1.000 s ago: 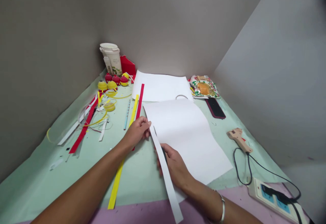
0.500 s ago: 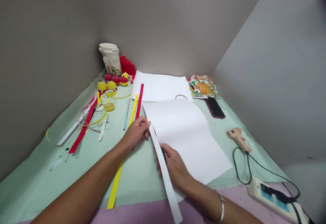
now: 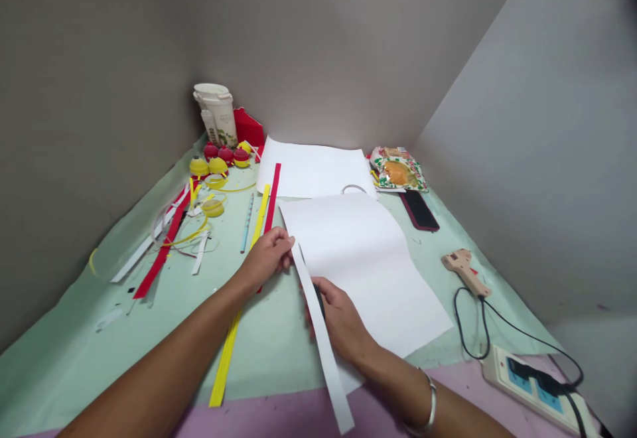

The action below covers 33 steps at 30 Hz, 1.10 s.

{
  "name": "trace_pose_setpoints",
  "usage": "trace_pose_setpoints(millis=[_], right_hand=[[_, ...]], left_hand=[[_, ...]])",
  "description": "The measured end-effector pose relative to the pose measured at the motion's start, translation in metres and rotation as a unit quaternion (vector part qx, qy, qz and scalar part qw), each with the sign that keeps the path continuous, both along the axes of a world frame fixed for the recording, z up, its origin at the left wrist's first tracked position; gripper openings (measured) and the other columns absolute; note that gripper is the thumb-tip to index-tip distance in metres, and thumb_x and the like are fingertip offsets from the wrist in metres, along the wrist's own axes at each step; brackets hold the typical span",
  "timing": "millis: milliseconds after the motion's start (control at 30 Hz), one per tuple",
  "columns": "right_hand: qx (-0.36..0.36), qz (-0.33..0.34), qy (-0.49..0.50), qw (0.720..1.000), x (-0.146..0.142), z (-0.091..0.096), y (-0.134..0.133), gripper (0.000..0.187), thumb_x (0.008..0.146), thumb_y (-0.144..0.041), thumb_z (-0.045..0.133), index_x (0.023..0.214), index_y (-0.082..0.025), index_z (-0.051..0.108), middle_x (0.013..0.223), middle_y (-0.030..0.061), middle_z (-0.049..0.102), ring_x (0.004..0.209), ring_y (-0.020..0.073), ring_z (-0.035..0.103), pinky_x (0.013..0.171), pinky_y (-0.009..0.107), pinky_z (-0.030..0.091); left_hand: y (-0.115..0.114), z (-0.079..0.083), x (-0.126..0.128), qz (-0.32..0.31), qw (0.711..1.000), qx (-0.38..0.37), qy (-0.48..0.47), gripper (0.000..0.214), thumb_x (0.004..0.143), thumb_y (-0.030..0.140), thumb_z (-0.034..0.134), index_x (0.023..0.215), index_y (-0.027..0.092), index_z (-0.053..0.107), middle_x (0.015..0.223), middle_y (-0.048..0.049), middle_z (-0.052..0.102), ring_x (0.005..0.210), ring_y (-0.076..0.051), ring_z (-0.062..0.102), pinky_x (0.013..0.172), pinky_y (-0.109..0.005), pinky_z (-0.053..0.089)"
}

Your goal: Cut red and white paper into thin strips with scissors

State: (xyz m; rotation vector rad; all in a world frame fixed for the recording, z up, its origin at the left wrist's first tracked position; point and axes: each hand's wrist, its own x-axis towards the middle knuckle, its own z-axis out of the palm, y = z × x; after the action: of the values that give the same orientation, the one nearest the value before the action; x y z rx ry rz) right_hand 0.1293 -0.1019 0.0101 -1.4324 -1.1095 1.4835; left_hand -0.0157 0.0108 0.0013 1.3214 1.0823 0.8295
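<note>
A white paper sheet (image 3: pixel 368 259) lies on the green mat in front of me. A long narrow white strip (image 3: pixel 326 358) hangs from its left edge, still joined at the far end, and runs toward me over my right hand. My left hand (image 3: pixel 266 259) pinches the sheet's left edge where the strip begins. Partly under the sheet and the strip, my right hand (image 3: pixel 343 328) is closed on a dark tool (image 3: pixel 318 302), which is mostly hidden. A bangle sits on my right wrist.
Yellow strip (image 3: pixel 226 352) and red strip (image 3: pixel 273 202) lie left of the sheet, beside a pencil (image 3: pixel 246 225). A second white sheet (image 3: pixel 313 169), cups (image 3: pixel 219 116), red and yellow balls (image 3: pixel 221 159), snack packet (image 3: pixel 398 172), phone (image 3: pixel 421 211), glue gun (image 3: pixel 465 271) and power strip (image 3: pixel 527 378) surround it.
Hardly anything differs. Both hands keep their hold, and the view has shifted very slightly.
</note>
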Motion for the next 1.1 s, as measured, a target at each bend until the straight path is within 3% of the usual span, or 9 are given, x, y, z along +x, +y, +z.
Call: trace_pose_setpoints(millis=[1100], right_hand=[[0.004,0.001,-0.003,1.000,0.0002,0.0008,0.0007,0.030,0.085,-0.021,0.046,0.108,-0.022,0.066,0.061,-0.0048,0.052,0.049,0.0099,0.047,0.053,0.023,0.040]], left_hand=[[0.0009,-0.0020,0.0003,0.007,1.000,0.000,0.015,0.024,0.084,0.039,0.052,0.072,0.020,0.047,0.046,0.0034,0.052,0.042,-0.010,0.045,0.042,-0.022,0.030]])
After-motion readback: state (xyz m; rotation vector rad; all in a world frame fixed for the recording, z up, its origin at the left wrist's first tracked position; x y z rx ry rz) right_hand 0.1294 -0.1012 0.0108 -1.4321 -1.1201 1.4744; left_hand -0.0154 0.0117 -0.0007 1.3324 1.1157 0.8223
